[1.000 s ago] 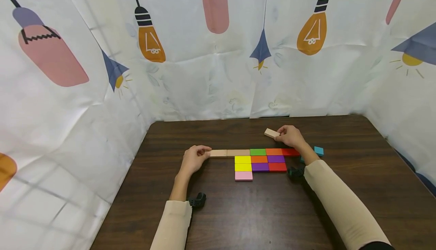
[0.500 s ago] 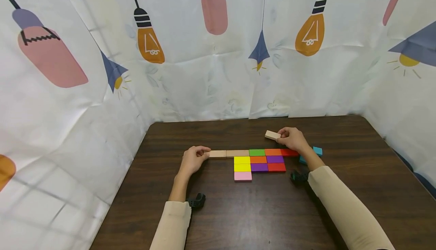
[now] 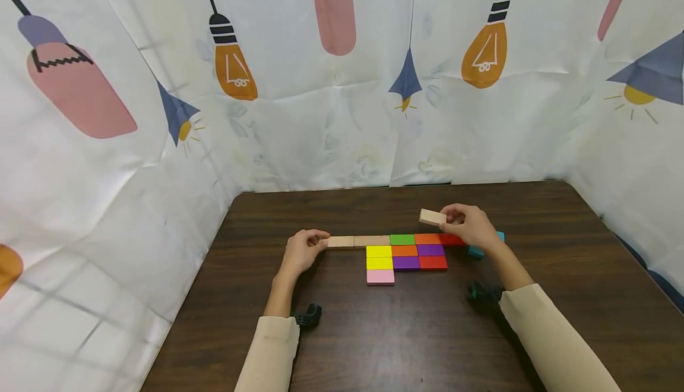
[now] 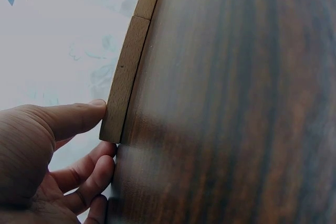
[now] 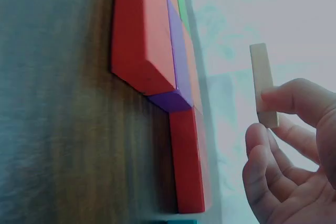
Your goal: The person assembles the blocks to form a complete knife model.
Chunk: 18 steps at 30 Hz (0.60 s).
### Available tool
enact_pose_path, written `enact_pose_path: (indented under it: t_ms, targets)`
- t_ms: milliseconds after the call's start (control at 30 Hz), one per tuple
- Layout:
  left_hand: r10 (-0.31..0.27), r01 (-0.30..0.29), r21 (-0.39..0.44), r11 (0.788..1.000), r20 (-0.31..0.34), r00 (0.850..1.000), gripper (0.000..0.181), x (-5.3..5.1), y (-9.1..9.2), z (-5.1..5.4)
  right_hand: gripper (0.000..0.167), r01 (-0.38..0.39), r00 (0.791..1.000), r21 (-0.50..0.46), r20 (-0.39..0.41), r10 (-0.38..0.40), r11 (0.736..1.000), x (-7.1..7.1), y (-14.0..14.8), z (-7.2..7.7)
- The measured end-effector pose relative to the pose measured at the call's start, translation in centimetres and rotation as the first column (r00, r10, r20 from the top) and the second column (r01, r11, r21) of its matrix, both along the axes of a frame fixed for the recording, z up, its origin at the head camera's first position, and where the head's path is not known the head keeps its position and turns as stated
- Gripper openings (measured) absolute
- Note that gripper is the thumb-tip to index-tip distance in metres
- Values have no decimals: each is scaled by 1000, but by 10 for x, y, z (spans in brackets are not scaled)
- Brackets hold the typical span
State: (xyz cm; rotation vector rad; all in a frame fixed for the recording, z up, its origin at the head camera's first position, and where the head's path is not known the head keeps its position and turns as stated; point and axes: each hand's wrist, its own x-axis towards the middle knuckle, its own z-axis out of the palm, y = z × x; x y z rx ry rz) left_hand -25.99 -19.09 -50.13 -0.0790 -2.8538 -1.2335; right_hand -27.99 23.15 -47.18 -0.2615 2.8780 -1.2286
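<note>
My right hand point(image 3: 472, 226) pinches a plain wooden block point(image 3: 431, 217) by one end, between thumb and fingers, raised behind the coloured blocks. The right wrist view shows that block point(image 5: 261, 69) standing out past the thumb. At the left end of a row, the thumb and fingers of my left hand point(image 3: 300, 253) hold the end of another plain wooden block point(image 3: 340, 242), which lies on the table. A second plain block point(image 3: 371, 240) continues the row, then a green block point(image 3: 402, 239), an orange block point(image 3: 427, 239) and a red block point(image 3: 450, 239), partly hidden by my right hand.
In front of the row sit yellow blocks point(image 3: 379, 257), purple and orange ones, a red block point(image 3: 433, 262) and a pink block point(image 3: 380, 277). Turquoise blocks point(image 3: 477, 252) lie to the right, partly covered by my right hand. A patterned cloth point(image 3: 342, 130) hangs behind the dark table point(image 3: 374, 332).
My right hand has moved right and slightly nearer with its wooden block, which has turned a little. The left hand stays at the row's left end.
</note>
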Motion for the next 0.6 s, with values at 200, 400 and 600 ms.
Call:
enact_pose_path:
  t_ms: [200, 400, 600]
  targets:
    - [-3, 3, 5, 1000, -4, 1000, 18, 0, 0, -1, 31, -57, 998, 25, -22, 57, 998, 21, 3, -1]
    - [0, 0, 9, 1000, 4, 1000, 18, 1, -1, 1, 27, -97, 995, 19, -30, 97, 995, 41, -3, -7]
    - [-3, 3, 5, 1000, 6, 1000, 19, 0, 0, 0, 28, -138, 990, 35, -37, 139, 990, 56, -11, -10]
